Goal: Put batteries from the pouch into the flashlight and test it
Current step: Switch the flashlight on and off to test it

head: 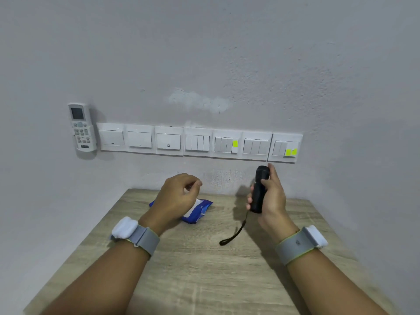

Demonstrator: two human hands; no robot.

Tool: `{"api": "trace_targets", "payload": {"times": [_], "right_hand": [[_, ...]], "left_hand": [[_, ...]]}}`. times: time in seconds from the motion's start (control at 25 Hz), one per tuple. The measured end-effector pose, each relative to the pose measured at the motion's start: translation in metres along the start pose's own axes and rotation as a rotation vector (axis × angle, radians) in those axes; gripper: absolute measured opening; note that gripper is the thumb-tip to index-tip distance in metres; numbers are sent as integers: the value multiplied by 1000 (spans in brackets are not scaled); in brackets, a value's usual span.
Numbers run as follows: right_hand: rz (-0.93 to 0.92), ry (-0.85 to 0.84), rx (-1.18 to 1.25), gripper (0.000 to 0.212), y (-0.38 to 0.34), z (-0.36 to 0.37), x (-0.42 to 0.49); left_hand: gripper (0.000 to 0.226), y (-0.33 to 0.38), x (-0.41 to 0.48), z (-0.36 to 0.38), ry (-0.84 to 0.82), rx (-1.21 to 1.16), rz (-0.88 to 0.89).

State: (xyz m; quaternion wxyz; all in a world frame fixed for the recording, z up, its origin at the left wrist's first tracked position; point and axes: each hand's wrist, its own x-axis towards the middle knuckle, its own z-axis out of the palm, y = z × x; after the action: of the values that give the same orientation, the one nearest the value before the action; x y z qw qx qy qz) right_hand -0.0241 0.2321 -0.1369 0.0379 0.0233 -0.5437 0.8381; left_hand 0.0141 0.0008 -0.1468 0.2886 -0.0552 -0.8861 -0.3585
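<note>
A right hand [271,196] is gripping a black cylindrical flashlight [259,192] above a light wood-grain table [204,269].
The flashlight is standing upright in the curled fingers, head up, close to the grey wall, its black wrist strap [234,233] trailing down toward the table. The left hand [177,194] is hovering over a blue and white soft pouch [200,209] lying on the table's far side, fingers curled inward with the thumb near the forefinger; I cannot tell whether it is pinching anything.
</note>
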Motion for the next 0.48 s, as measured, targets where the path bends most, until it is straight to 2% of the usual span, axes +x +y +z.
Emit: {"api": "trace_targets", "payload": {"times": [0.24, 0.48], "right_hand": [[-98, 40, -145, 70, -6, -15, -14], [-119, 104, -209, 65, 1, -19, -17]], "left_hand": [[22, -6, 2, -4, 28, -19, -80], [25, -3, 1, -5, 21, -38, -150]]}}
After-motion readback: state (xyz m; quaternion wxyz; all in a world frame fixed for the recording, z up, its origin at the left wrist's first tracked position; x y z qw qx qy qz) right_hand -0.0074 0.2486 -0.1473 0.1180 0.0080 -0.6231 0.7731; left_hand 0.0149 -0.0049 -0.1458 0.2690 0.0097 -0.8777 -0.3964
